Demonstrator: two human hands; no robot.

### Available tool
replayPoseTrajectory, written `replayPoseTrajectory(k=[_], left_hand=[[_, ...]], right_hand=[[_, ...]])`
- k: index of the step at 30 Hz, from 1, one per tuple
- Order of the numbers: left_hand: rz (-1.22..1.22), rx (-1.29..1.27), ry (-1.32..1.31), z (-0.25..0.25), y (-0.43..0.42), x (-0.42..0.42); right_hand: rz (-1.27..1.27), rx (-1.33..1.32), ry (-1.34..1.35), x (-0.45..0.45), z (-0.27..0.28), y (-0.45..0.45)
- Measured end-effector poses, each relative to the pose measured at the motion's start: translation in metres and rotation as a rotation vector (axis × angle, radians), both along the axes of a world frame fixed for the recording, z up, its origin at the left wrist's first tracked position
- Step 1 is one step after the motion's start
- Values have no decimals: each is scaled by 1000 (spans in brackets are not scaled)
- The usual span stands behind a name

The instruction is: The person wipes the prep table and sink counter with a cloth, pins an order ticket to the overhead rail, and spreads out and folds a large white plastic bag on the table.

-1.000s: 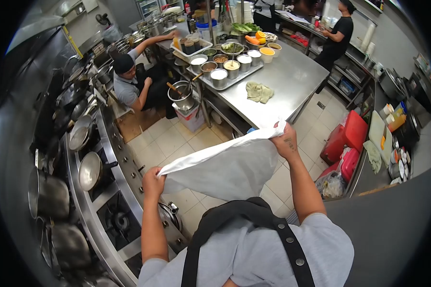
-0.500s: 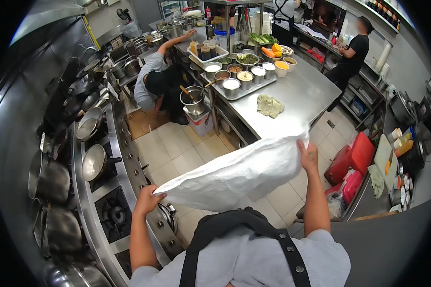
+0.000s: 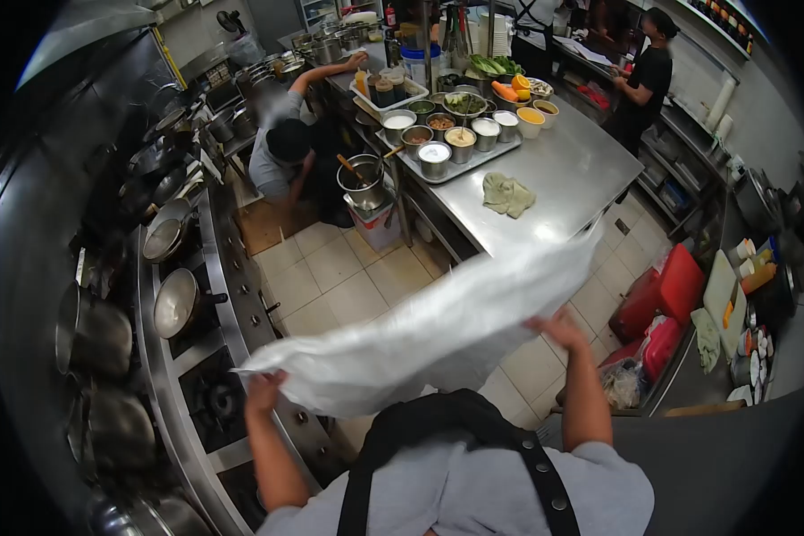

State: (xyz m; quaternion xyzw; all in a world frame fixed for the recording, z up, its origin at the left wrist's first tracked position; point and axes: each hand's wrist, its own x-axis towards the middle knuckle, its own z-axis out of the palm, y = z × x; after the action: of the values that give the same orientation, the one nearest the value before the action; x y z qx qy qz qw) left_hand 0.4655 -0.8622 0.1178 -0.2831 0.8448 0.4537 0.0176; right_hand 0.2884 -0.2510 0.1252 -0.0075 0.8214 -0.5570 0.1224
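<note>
A wide white cloth (image 3: 420,326) is stretched out in front of my body, blurred by motion. Its left corner is pinched in my left hand (image 3: 263,390), close to the stove's front edge. My right hand (image 3: 560,329) is at the lower right edge of the cloth; its fingers look closed on it, though blur softens them. The cloth's upper right end flares up beyond that hand, near the corner of the steel table (image 3: 581,170).
On my left runs a stove (image 3: 214,402) with a frying pan (image 3: 177,304). A person (image 3: 281,152) crouches ahead beside a steel pot (image 3: 362,183). A folded rag (image 3: 508,195) and a tray of containers (image 3: 464,163) rest on the table. Red bins (image 3: 665,290) stand right.
The cloth has swung, its right end rising and billowing. My left hand has moved slightly left and down; my right hand has come down and inward. The person at right has shifted slightly.
</note>
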Motion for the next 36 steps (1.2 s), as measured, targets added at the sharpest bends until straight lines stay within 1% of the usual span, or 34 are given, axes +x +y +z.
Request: replayPoseTrajectory(k=[1,2,3,4,5,6,7,8,11,12,14,16,17,18,19,20,21,22,23,24,25,26,27,28,29,31,32,33,34,35,36], left_hand=[[169,444,495,-50,21,6],[269,480,365,-49,23,13],[368,522,238,-49,25,19],[384,589,254,-44,21,19],[398,658,269,-15,27,12],[454,714,356,15,27,4],[266,856,521,20,3,-1],[234,877,522,9,-3,6],[119,932,557,-62,-16,33],[77,947,572,-73,-19,37],[338,611,88,-82,36,35],[339,788,-12,-91,46,38],[343,883,-60,-99,51,41],[431,632,-78,-93,46,31],[319,817,60,-79,32,29],[219,1162,292,-69,9,20],[116,1146,483,-40,1,13],[-89,1043,601,5,8,2],[-17,959,708,21,17,-3],[-17,909,637,-7,6,4],[-20,857,566,-44,-4,10],[-3,915,493,-61,12,15],[113,813,267,-116,8,28],[223,701,40,-160,1,42],[291,584,-199,-150,21,42],[400,754,-8,-149,33,40],[414,833,109,-125,30,28],[430,907,227,-94,24,13],[308,921,348,-79,6,5],[177,929,475,-66,-10,-3],[120,885,508,-49,-6,-10]], right_hand=[[-4,114,-92,16,-36,-11],[75,131,-222,20,-49,-23],[63,121,-229,26,-53,-19],[47,112,-223,28,-53,-12],[29,103,-217,29,-19,-16],[29,-42,-280,18,15,-15],[54,-377,-205,0,21,-4],[78,-710,-125,-10,24,8],[130,-529,96,-18,42,8],[204,-488,-83,-11,35,1],[358,-222,-237,9,-28,-10],[328,58,-421,33,-76,-22],[243,3,-448,33,-84,-21],[159,-51,-469,31,-89,-20],[78,-105,-490,30,-93,-16],[21,-95,-388,19,-73,-9],[0,-320,-312,8,-43,-14],[-22,-546,-237,0,-12,-25],[-46,-768,-157,-2,2,-31],[-6,-636,-217,-3,-13,-26],[32,-506,-274,-7,-39,-18],[69,-378,-333,-6,-63,-13],[48,-301,-355,0,-78,-17],[25,-228,-379,9,-93,-24],[6,-151,-411,21,-104,-30],[-87,25,-467,28,-83,-32],[-144,117,-478,23,-76,-31],[-65,-227,-509,9,-87,-14],[8,-573,-538,-3,-97,0],[1,-801,-454,-7,-54,-11],[9,-775,-355,-6,-30,-21]])
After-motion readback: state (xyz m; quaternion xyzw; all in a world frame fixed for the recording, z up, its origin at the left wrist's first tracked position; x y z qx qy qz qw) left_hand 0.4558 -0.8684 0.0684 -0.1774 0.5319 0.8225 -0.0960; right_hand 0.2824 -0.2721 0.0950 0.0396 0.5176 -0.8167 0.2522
